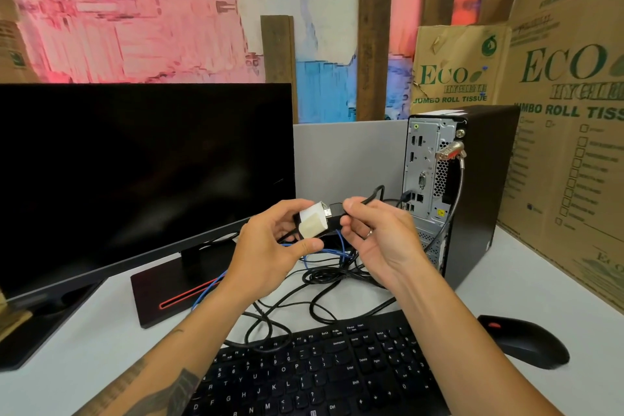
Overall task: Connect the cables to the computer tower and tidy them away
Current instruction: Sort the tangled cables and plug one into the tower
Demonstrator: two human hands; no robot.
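The white adapter (312,219) is pinched by left hand (270,246) fingers, the black plug (337,213) by right hand (378,233) fingers; both should be aligned squarely before joining.

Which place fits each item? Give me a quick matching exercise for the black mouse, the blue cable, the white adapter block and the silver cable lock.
Things:
1. black mouse
2. blue cable
3. white adapter block
4. silver cable lock

Places:
A. on the black computer tower rear panel
B. in the left hand
C. right of the black keyboard
D. over the monitor base

Pairs: 1-C, 2-D, 3-B, 4-A
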